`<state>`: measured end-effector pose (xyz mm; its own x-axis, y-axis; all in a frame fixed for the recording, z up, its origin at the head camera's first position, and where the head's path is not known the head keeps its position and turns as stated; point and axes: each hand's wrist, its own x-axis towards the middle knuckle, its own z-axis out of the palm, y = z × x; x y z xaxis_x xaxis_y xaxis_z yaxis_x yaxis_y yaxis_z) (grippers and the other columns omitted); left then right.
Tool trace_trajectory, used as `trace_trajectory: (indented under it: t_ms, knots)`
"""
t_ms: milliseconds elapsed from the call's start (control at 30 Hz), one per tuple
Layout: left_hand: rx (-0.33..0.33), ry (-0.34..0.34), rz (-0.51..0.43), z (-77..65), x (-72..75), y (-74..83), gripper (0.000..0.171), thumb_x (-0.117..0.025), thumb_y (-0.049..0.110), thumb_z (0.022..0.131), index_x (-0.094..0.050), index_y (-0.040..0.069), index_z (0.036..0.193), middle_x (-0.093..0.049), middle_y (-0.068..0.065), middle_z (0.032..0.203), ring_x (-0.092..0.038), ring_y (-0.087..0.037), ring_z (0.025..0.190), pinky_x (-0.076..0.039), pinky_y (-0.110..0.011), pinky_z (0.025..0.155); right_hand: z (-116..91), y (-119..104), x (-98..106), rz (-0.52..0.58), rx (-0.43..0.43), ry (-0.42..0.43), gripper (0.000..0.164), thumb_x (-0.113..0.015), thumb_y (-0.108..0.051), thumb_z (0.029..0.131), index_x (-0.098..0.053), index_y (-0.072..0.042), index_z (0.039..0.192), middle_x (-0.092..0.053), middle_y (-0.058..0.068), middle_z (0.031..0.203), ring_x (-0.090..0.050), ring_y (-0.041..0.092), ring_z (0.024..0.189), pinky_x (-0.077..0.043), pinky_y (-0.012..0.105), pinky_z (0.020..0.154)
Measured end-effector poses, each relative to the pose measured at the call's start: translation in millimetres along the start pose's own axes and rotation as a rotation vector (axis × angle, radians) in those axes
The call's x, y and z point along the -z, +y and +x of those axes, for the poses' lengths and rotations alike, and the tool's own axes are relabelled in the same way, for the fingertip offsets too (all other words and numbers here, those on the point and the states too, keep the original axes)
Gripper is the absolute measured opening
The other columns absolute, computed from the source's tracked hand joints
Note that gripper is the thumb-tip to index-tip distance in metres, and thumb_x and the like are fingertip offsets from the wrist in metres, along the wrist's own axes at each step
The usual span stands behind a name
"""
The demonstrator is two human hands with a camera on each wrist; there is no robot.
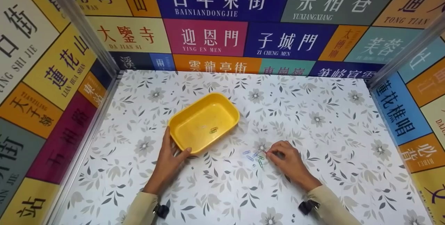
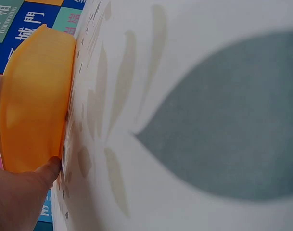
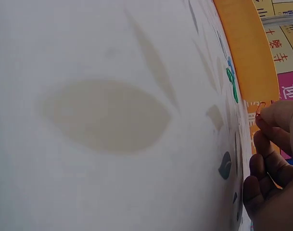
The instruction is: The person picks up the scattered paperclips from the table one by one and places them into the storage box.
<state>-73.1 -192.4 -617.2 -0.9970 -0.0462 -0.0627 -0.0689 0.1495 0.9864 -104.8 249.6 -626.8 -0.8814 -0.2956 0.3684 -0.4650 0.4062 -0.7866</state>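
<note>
A yellow plastic tray stands on the table, left of the middle. My left hand holds its near left corner, thumb on the front wall and fingers along the left side; the left wrist view shows the thumb low against the tray wall. Inside lies a dark greenish paper clip with a small pale mark beside it. Between thumb and forefinger my right hand pinches a red paper clip. Just left of those fingertips several blue paper clips and green paper clips lie loose.
A white tabletop with a grey leaf and flower print lies under everything. Coloured panels with Chinese lettering wall it in at the back and both sides. Clear plastic posts mark the back corners.
</note>
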Motion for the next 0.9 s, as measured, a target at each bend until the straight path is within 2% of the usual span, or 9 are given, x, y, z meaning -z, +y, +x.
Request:
trace_trajectory:
  t_ms: [167,433,667,900]
  knots:
    - [0.004,-0.001,-0.010,0.0,0.0,0.4,0.117,-0.082,0.021,0.101,0.006,0.031,0.178,-0.003,-0.004,0.185,-0.025,-0.030,0.167,-0.031,-0.040,0.132,1.0,-1.9,0.7,-0.027,0.008,-0.010,0.015,-0.086,0.002,0.093,-0.083,-0.013,0.092,-0.075,-0.004,0.100,-0.063,0.018,0.095,-0.047,0.015,0.082]
    - [-0.005,-0.007,-0.009,0.1,0.3,0.1,0.117,-0.082,0.023,0.101,0.006,0.030,0.178,-0.004,-0.002,0.185,-0.025,-0.029,0.167,-0.030,-0.041,0.133,6.2,-4.0,-3.1,-0.014,0.056,0.007,0.025,-0.089,0.009,0.085,-0.082,-0.014,0.088,-0.075,0.000,0.095,-0.065,0.024,0.093,-0.046,0.014,0.085]
    - [-0.011,-0.012,-0.028,-0.8,0.2,0.1,0.116,-0.081,0.023,0.102,0.005,0.030,0.179,-0.004,-0.001,0.185,-0.023,-0.029,0.168,-0.027,-0.042,0.134,11.5,-6.8,-3.6,-0.012,0.082,0.003,0.022,-0.089,0.007,0.087,-0.082,-0.013,0.088,-0.075,0.000,0.094,-0.063,0.022,0.091,-0.046,0.015,0.083]
    - [0.018,-0.001,-0.029,-0.6,-0.8,0.6,0.117,-0.082,0.023,0.101,0.005,0.031,0.179,-0.003,-0.001,0.185,-0.025,-0.030,0.167,-0.030,-0.043,0.133,15.5,-8.5,-0.7,0.003,0.106,-0.030,0.018,-0.088,0.006,0.089,-0.082,-0.011,0.092,-0.074,0.001,0.098,-0.063,0.023,0.093,-0.046,0.016,0.084]
